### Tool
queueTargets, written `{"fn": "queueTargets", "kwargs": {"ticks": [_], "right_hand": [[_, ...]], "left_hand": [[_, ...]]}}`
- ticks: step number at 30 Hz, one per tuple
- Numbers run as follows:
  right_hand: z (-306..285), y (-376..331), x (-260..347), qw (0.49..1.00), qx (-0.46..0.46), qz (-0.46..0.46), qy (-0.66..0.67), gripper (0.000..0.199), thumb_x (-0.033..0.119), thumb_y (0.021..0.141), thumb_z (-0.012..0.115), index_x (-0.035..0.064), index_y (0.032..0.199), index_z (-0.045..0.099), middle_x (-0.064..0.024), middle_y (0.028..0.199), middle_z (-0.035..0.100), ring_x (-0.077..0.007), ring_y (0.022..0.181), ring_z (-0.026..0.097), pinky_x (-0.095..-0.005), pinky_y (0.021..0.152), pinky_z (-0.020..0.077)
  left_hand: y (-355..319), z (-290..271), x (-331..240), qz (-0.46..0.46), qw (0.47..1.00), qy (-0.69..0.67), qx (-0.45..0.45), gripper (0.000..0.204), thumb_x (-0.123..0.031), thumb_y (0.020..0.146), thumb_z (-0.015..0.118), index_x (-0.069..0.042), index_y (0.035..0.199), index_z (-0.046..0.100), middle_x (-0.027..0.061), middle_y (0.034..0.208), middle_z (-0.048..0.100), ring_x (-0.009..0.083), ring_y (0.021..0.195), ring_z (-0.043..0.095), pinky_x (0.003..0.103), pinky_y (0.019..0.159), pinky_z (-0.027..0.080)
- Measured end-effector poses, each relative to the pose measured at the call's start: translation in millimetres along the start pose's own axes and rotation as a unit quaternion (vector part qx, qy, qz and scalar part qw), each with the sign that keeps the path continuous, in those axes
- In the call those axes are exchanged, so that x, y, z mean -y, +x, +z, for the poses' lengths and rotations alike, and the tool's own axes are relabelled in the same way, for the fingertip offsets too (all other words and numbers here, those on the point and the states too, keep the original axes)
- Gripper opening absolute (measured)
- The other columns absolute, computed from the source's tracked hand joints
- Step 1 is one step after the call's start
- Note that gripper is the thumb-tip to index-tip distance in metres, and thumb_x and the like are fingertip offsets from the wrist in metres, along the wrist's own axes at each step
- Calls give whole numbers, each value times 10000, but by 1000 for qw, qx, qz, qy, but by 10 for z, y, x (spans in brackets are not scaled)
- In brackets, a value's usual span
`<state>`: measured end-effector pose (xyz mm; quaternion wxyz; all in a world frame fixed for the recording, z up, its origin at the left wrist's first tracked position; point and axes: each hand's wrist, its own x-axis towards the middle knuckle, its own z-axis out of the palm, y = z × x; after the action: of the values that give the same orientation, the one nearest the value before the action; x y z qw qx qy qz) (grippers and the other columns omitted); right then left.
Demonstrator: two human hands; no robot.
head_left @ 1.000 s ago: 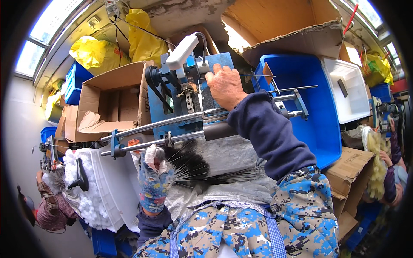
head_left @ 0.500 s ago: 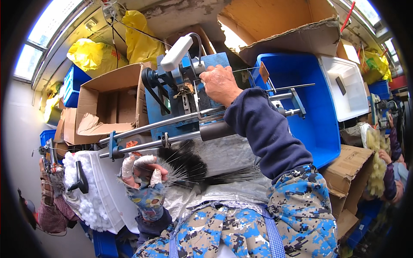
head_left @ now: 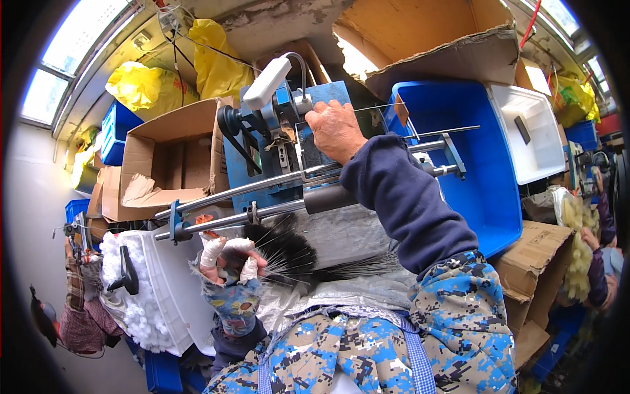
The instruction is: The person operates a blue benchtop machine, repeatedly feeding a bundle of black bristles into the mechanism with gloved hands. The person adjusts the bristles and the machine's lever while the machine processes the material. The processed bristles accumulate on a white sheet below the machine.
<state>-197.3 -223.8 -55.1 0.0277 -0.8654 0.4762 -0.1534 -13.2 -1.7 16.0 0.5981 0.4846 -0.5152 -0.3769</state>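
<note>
My right hand (head_left: 335, 131) is closed at the head of a blue bench machine (head_left: 259, 194), its fingertips curled out of sight. A thin rod (head_left: 377, 107) runs from beside that hand to a small copper-coloured plate (head_left: 401, 108) on the right. Lower left, my left hand (head_left: 230, 259), with white tape on its fingers, curls below the end of the machine's steel rails (head_left: 236, 220). Something dark shows between its fingers, but I cannot make it out. Next to it lies a heap of black bristles with thin pale wires (head_left: 285, 253).
A blue bin (head_left: 482, 197) and a white tray (head_left: 525, 134) stand right of the machine. Cardboard boxes (head_left: 170, 161) flank it. At left a white crate (head_left: 174, 289) holds white fluffy pieces and a black-handled tool (head_left: 125, 272). Other people work at both sides.
My left hand has shifted slightly right and stays curled. My right hand keeps its place on the machine, and the view has moved only a little.
</note>
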Motion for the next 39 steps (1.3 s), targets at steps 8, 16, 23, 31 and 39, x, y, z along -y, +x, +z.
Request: {"fn": "queueTargets", "kwargs": {"ticks": [8, 16, 23, 31, 39], "right_hand": [[-24, 4, 17, 1000, 15, 9, 3, 144, 137, 762, 515, 103, 836, 633, -69, 916, 600, -254, 885, 549, -424, 718, 405], [-62, 14, 60, 999, 27, 27, 1, 147, 132, 776, 505, 104, 843, 633, -74, 902, 604, -261, 882, 554, -428, 719, 409], [36, 62, -2, 997, -3, 14, 81, 161, 94, 765, 507, 74, 856, 639, -101, 842, 620, -296, 820, 574, -431, 701, 423], [-84, 14, -29, 997, 36, 67, 5, 196, 178, 751, 578, 70, 897, 650, -97, 988, 592, -273, 976, 490, -437, 808, 332], [-255, -430, -10, 999, 3, 42, 3, 521, 277, 695, 680, -16, 1099, 530, -184, 1235, 345, -326, 1112, 374, -439, 874, 353]], "left_hand": [[7, 22, 32, -14, 1000, -12, 6, 539, 120, 769, 551, -74, 1240, 376, 181, 939, 579, 182, 700, 609, 238, 545, 531], [-15, 15, 80, -7, 1000, -2, 8, 534, 110, 776, 549, -82, 1241, 370, 178, 945, 579, 169, 694, 607, 230, 533, 520], [-34, 86, 67, -35, 999, -6, -8, 508, 104, 780, 541, -74, 1227, 378, 172, 940, 582, 169, 670, 610, 224, 528, 511], [-24, 82, 20, -30, 999, 19, 22, 475, 96, 785, 545, -62, 1206, 394, 159, 926, 586, 166, 676, 612, 228, 538, 513], [-35, 145, 23, -70, 997, -29, -25, 456, 89, 787, 551, -73, 1190, 413, 130, 872, 593, 146, 664, 602, 224, 542, 501]]}}
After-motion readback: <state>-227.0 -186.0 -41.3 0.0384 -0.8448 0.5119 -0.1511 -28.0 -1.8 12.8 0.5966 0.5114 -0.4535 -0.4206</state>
